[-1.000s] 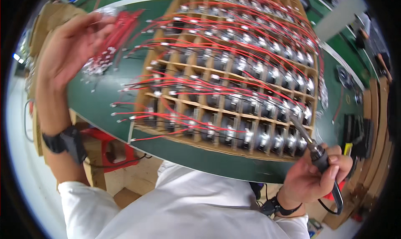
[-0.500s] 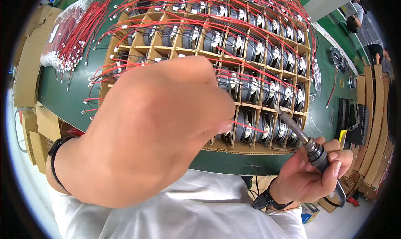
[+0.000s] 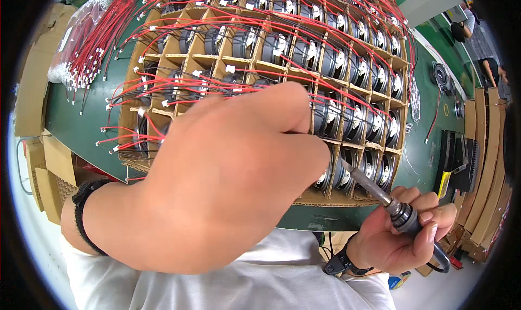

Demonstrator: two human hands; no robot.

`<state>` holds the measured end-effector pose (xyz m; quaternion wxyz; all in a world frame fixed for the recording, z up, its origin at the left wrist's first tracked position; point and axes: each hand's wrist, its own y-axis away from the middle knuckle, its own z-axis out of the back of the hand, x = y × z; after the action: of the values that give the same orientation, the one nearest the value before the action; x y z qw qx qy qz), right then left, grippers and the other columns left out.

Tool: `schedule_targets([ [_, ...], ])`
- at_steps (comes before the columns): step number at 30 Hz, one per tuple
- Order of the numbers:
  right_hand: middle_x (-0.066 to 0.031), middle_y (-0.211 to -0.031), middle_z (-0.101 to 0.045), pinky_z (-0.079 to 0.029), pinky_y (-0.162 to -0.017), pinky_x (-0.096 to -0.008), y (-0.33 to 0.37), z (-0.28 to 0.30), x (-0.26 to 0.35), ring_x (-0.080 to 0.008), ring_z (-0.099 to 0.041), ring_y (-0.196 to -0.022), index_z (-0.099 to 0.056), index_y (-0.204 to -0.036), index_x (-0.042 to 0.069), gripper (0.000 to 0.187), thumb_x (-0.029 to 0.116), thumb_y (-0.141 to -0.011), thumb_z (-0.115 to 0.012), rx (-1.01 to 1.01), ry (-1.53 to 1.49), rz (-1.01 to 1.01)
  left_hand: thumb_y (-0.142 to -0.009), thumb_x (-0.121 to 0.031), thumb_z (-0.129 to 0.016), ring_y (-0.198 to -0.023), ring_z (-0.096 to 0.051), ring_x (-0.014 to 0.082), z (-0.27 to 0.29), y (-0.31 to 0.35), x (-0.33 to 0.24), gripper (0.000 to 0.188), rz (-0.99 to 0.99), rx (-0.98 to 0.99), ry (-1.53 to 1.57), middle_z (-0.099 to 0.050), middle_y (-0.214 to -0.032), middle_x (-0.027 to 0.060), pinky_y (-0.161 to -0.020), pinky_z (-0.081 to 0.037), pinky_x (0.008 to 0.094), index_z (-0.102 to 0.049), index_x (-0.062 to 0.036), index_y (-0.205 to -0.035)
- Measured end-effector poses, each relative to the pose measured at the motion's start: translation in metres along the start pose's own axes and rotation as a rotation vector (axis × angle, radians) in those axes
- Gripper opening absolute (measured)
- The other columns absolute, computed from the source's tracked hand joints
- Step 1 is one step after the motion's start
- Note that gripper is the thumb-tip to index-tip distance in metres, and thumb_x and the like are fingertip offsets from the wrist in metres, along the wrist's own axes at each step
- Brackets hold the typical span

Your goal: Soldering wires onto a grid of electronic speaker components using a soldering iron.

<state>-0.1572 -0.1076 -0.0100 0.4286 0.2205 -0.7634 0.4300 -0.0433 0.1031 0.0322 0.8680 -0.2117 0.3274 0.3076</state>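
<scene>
Here is the soldering iron (image 3: 401, 216), out at four o'clock, its long axis running from four toward ten, metal tip leading up between ten and eleven, black handle and cord trailing down to four! The right hand (image 3: 399, 242) has it firmly, fingers wrapped round the grip, and the tip sits over the nearest row of the box, close beside the left hand; whether it touches anything, I cannot tell. And the left hand (image 3: 233, 174), big across the middle, knuckles up, fingers curled under and hidden, so what they pinch, if anything, cannot be told. Beneath it all, the cardboard box (image 3: 325, 200), split by dividers into cells, row upon row of black round speakers (image 3: 244, 43) standing on edge, a few cells bare, red and black wires (image 3: 179, 23) sweeping across with white connectors massed toward nine. Over at ten, a clear plastic bag (image 3: 68, 41) spills a red bundle of leads (image 3: 111, 33) onto the green desk (image 3: 70, 114). At two, a loose speaker (image 3: 440, 78) lies on that same surface; at three, stacked cardboard (image 3: 483, 163) lines the side, and beyond, toward two, a co-worker (image 3: 464, 25) shows by a grey post (image 3: 434, 5)
</scene>
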Motion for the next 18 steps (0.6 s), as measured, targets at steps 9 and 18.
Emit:
schedule_targets([
  [9, -0.0044, -0.065, -0.041, -0.030, -0.051, -0.0328, 0.001, -0.003, -0.001, -0.0142, -0.034, -0.051, -0.043, -0.093, 0.006, 0.025, 0.021, -0.095, -0.063, 0.020, 0.025, 0.025, -0.072, 0.003, -0.078, -0.062, -0.055, 0.0210, -0.008, -0.003, 0.001, 0.016, 0.037, -0.025, 0.005, -0.054, -0.079, 0.0079, -0.053, -0.042, 0.0336, -0.071, -0.0047, -0.085],
  [18, -0.0014, -0.068, -0.031, -0.022, -0.055, -0.0322, 0.002, -0.012, 0.001, -0.0117, -0.023, -0.056, -0.038, -0.088, 0.008, 0.023, 0.019, -0.089, -0.058, -0.006, 0.017, 0.002, -0.069, 0.002, -0.078, -0.061, -0.055, 0.0220, -0.010, -0.005, 0.001, 0.016, 0.070, -0.048, -0.005, -0.054, -0.077, 0.0065, -0.053, -0.042, 0.0339, -0.069, -0.0060, -0.080],
])
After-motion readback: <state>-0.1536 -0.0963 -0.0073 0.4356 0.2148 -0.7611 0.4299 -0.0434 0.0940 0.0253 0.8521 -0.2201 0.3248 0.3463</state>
